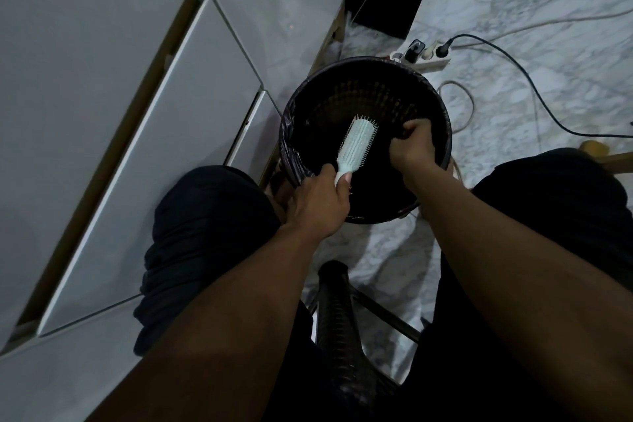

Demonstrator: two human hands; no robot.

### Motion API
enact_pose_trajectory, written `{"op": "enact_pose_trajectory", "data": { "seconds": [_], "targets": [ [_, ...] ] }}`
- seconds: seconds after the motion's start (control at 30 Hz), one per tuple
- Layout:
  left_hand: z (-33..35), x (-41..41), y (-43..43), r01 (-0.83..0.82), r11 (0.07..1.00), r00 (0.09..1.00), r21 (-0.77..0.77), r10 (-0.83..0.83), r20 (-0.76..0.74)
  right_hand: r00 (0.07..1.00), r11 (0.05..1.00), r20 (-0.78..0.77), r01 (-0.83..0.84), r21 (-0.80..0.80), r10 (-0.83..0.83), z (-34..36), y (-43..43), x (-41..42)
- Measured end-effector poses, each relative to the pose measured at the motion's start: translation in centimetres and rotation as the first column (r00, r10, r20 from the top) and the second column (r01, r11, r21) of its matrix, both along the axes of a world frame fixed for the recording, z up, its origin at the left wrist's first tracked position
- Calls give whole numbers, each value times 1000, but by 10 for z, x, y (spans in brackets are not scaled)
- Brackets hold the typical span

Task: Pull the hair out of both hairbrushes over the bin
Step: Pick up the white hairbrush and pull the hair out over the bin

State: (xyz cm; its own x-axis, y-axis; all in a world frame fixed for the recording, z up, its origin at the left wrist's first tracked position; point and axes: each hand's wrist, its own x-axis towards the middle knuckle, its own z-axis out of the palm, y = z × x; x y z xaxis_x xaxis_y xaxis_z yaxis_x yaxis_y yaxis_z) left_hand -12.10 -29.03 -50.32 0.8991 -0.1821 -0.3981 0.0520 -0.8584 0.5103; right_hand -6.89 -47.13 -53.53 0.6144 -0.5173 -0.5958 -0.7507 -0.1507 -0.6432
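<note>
black bin [342, 86] under pale hairbrush [356, 144], gripped by left hand [318, 205].

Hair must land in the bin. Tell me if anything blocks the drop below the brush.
Nothing visible does: the hairbrush, held by the left hand, hangs over the open bin; the right hand is beside it.

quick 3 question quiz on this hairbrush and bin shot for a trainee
1. True or false: the hairbrush is held over the bin.
2. Which hand grips the brush handle?
3. The right hand is: A) flat and open, B) closed in a fist over the bin, C) resting on the power strip.

Key
1. True.
2. The left hand.
3. B; what it holds, if anything, cannot be seen against the dark bin.
</note>
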Motion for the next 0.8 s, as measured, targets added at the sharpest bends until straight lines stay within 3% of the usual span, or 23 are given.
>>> {"op": "enact_pose_trajectory", "data": {
  "seconds": [0.1, 0.23, 0.37, 0.5, 0.67, 0.8],
  "targets": [
    [0, -1, -1, 22, 1000, 1000, 23, -22, 9, 996, 986, 47, 66, 154, -74, 6, 4, 2],
    [0, 0, -1, 30, 1000, 1000, -5, -30, 6, 986, 941, 135, -140, 308, 102, 15, 12, 0],
    [-4, -3, -1, 60, 997, 998, -54, -59, 25, 968, 977, 243, -107, 183, 60, 8, 10, -1],
    [-4, -4, 0, 78, 996, 996, -52, -76, 44, 973, 995, 231, -32, 91, 10, 5, 4, 1],
    [-5, -4, 1, 71, 997, 997, -38, -69, 37, 963, 943, 83, 229, 242, -255, 5, -1, 5],
    [2, 1, 1, -10, 999, 1000, -47, 11, 26, 985, 986, 68, 153, 73, -158, 6, -4, 5]
  ]
}}
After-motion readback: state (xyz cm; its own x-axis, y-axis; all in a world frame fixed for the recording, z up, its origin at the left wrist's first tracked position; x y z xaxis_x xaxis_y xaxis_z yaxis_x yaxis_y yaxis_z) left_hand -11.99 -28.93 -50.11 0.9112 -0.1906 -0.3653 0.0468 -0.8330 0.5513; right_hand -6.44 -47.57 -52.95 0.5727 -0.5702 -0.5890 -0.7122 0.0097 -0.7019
